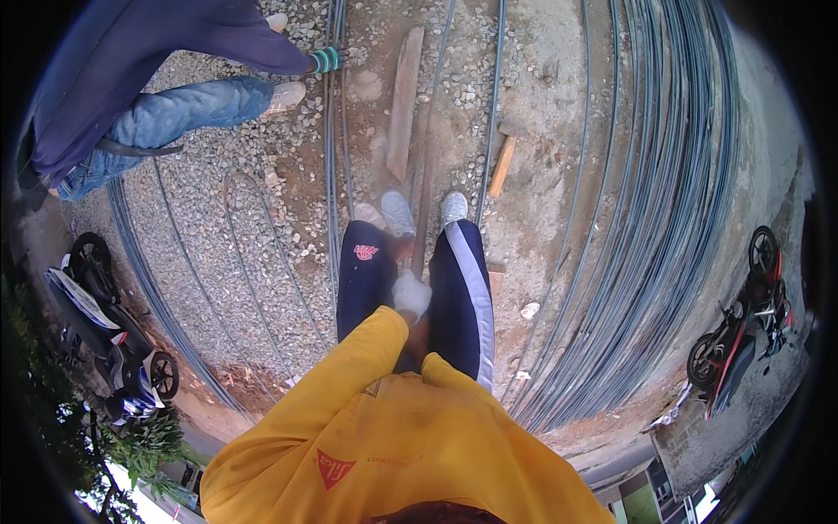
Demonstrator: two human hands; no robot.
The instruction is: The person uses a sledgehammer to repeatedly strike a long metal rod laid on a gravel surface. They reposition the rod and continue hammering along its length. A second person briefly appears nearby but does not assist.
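Observation:
My left hand, in a white glove, is closed between my knees. It appears wrapped around the near end of a long rusty metal bar running forward between my feet. My right forearm passes beneath the left one. A pale glove farther down, beside the bar, appears to be my right hand; it is blurred, and its fingers do not show clearly. A wooden plank lies just beyond that glove. Thin steel rods run lengthwise to the left of my legs.
At the upper left a co-worker bends over, one green-striped glove at the rods. A wooden-handled hammer lies right of my feet. Many long steel rods are bundled at the right. Motorcycles stand at both sides; gravel covers the left.

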